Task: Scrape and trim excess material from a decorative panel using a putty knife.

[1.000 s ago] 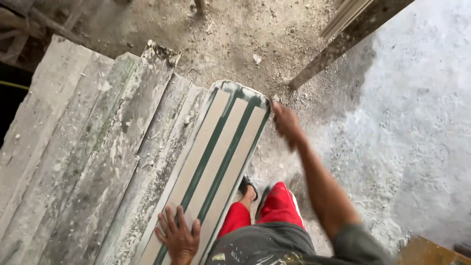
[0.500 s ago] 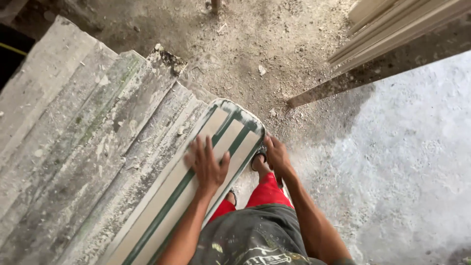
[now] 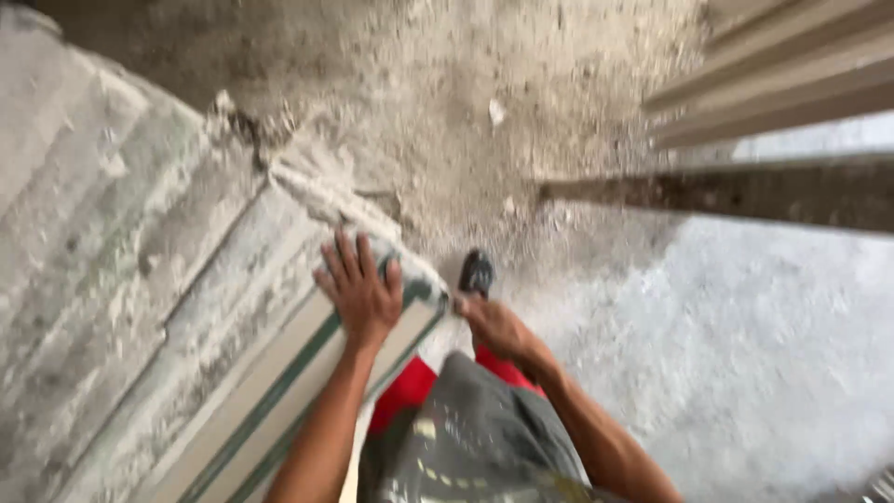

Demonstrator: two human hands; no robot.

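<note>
A: Head view, what's in hand?

B: Left hand (image 3: 358, 293) lies flat, palm down, on the top face of the panel (image 3: 279, 410), near its far end. Fingers (image 3: 346, 263) spread wide, pressing on it, not wrapped round anything.

A: Right hand?

B: Right hand (image 3: 494, 326) is at the panel's right-hand corner, touching the edge. Looks curled onto it, but the frame is motion-blurred, so I cannot tell whether those fingers are actually clamped.

A: Where does the panel sit?

B: It's a long cream strip with dark green stripes running lengthwise. It lies on the right side of a stack of slabs (image 3: 102, 261), parallel to them, running from bottom left up to centre frame. Its far end stops just short of the stack's crumbled corner (image 3: 279, 163).

A: Slabs?

B: Grey, dusty, ridged, streaked green. They fill the left half of the view.

A: Anything else?

B: Floor (image 3: 521, 84) beyond the stack is dirt with rubble and a few pale chips. To the right it's a lighter, whitish patch (image 3: 745, 354). A dark beam (image 3: 726, 191) crosses from centre to the right edge; pale boards (image 3: 782, 65) lie above it in the top right corner.

A: The person?

B: Standing just right of the panel. Red shorts (image 3: 410, 391), grey shirt (image 3: 466, 438), one dark shoe (image 3: 477, 273) just beyond the right hand.
</note>
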